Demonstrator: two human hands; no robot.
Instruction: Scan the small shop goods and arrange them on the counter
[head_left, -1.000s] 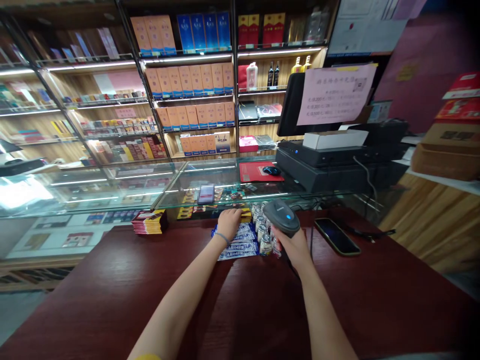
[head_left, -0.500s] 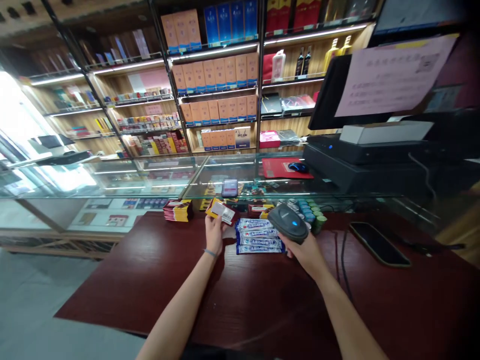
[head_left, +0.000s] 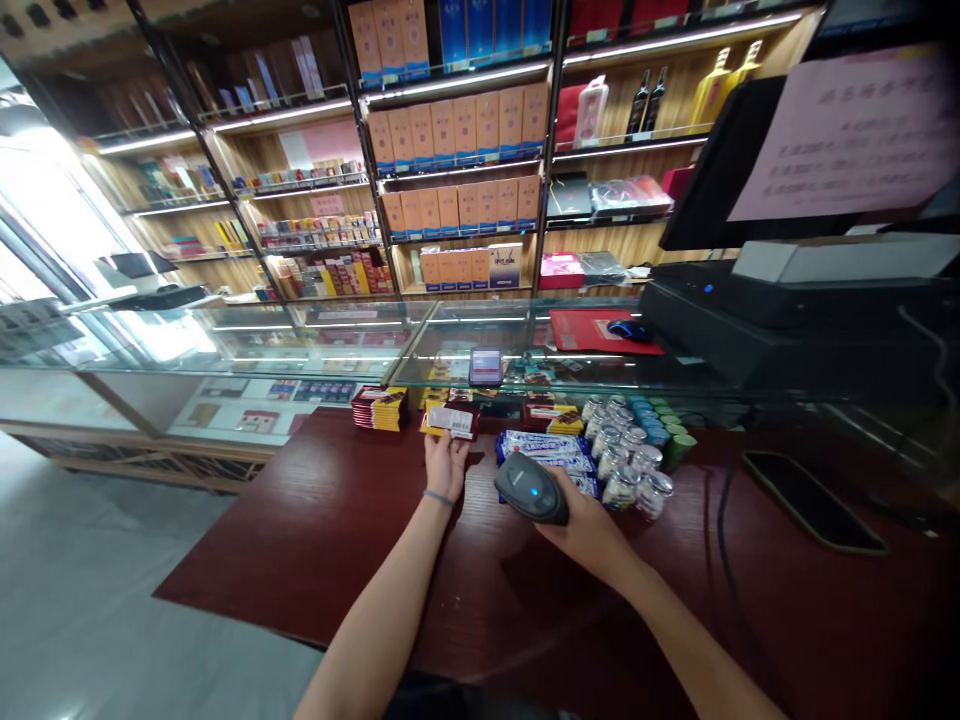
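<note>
While the right hand [head_left: 589,528] clasps a scanner [head_left: 531,488], partly hidden behind it, left hand [head_left: 445,468] pinches an illegible packet [head_left: 450,420]

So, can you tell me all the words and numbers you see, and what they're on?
None is clear enough to quote.
Pink paper sign on the monitor: Chinese characters, blurred.
Blue-and-white packets: lettering, blurred.
Barcode scanner in the right hand: marking too small.
Maroon-and-yellow packet in the left hand: barcode label, too small.
Orange boxes: too small.

A barcode scanner [head_left: 525,486] is gripped in the right hand [head_left: 589,530] near blue-wrapped sticks [head_left: 546,444]; a red-and-yellow packet [head_left: 448,420], barcode showing, is held in the left hand [head_left: 445,466].
</note>
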